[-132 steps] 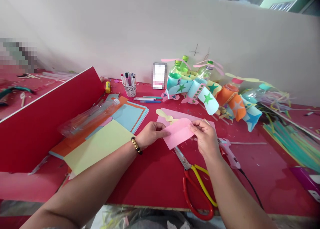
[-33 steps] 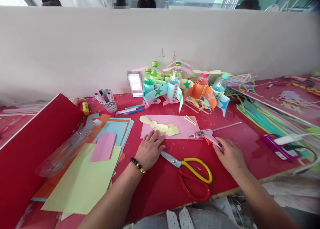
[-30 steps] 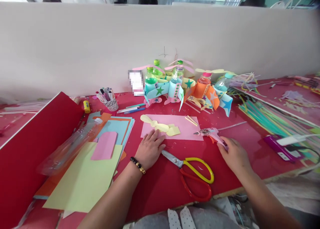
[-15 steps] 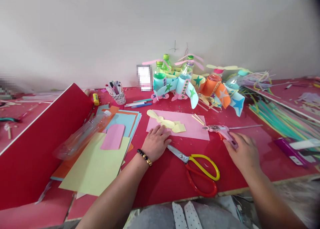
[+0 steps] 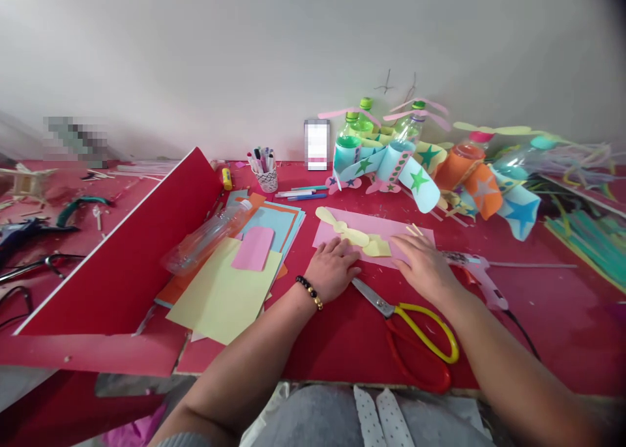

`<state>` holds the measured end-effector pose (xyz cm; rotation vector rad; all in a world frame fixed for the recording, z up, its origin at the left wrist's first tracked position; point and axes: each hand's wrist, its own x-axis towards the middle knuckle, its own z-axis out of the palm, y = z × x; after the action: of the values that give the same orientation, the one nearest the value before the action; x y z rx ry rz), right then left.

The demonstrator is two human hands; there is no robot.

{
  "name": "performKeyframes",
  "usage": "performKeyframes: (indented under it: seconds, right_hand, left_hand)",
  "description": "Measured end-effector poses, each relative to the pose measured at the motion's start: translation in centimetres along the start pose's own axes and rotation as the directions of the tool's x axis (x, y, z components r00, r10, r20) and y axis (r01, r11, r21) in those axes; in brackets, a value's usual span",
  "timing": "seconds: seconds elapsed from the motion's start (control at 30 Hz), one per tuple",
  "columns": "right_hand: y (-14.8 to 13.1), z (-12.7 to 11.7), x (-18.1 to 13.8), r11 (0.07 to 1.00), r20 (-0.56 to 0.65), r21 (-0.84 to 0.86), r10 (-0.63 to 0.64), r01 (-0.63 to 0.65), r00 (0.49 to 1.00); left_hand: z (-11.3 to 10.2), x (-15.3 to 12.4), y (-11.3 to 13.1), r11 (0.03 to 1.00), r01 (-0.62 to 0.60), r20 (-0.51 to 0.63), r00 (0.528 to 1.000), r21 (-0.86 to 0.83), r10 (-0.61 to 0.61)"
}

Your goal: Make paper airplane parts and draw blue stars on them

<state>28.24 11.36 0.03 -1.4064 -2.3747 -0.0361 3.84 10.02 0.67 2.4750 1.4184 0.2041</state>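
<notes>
My left hand (image 5: 333, 268), with a bead bracelet on the wrist, lies flat and open at the near edge of a pink paper sheet (image 5: 381, 229) on the red table. On that sheet lie yellow paper cut-outs (image 5: 352, 235). My right hand (image 5: 424, 269) rests open on the sheet's right part, fingers pointing at the cut-outs. Just in front of both hands lie scissors (image 5: 415, 326) with yellow and red handles. A pink glue gun (image 5: 476, 274) lies on the table right of my right hand, untouched. A small folded pink paper (image 5: 253, 247) sits on the yellow sheet (image 5: 225, 300) to the left.
Decorated plastic bottles (image 5: 391, 160) with paper stars and propellers stand at the back. A cup of markers (image 5: 265, 170), loose pens, a clear empty bottle (image 5: 205, 238), stacked coloured paper and a leaning red board (image 5: 127, 258) fill the left. Coloured straws (image 5: 587, 238) lie right.
The small pink paper I held in both hands now lies on the yellow sheet. My right hand has left the glue gun and moved left onto the pink sheet. The view has swung left.
</notes>
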Motion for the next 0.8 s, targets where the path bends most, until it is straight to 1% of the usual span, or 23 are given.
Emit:
performKeyframes:
  seconds: [0.07,0.17,0.4,0.47,0.5,0.53,0.63,0.73,0.8]
  right_hand:
    - [-0.2,0.8,1.1,0.998,0.050,0.057,-0.006,0.003,0.999]
    - [-0.3,1.6,1.6,0.993,0.082,0.113,0.009,-0.018,0.997]
    - [-0.2,1.2,0.9,0.974,0.047,0.196,0.106,-0.113,0.993]
    - [0.0,1.1,0.6,0.950,0.058,0.270,0.147,-0.157,0.987]
    - [0.1,1.0,0.5,0.916,0.080,0.345,0.190,-0.206,0.979]
    - [0.2,1.0,0.4,0.862,0.114,0.432,0.240,-0.266,0.964]
    - [0.2,0.6,0.3,0.645,0.223,0.646,0.352,-0.408,0.909]
    - [-0.5,-0.1,0.3,0.469,0.317,0.755,0.348,-0.457,0.882]
    - [-1.2,-0.5,0.4,0.341,0.394,0.803,0.313,-0.489,0.864]
  left_hand:
    - [0.1,0.0,-0.1,1.000,-0.002,-0.004,1.000,-0.001,0.002]
    - [0.1,0.0,-0.1,1.000,-0.001,-0.004,1.000,0.000,0.001]
    - [-0.2,0.1,0.0,1.000,-0.014,-0.020,1.000,0.016,0.014]
    - [-0.2,0.1,-0.1,1.000,-0.019,-0.042,0.999,0.004,0.019]
    - [-0.3,0.2,-0.1,1.000,-0.021,-0.064,0.998,-0.016,0.020]
    - [-0.3,0.2,-0.2,0.998,-0.022,-0.097,0.995,-0.054,0.016]
    - [-0.5,0.4,-0.3,0.978,-0.015,-0.218,0.975,-0.207,-0.031]
    - [-0.8,0.5,-0.2,0.954,0.002,-0.290,0.953,-0.298,-0.093]
    - [-0.9,0.5,0.0,0.924,-0.036,-0.338,0.936,-0.380,-0.103]
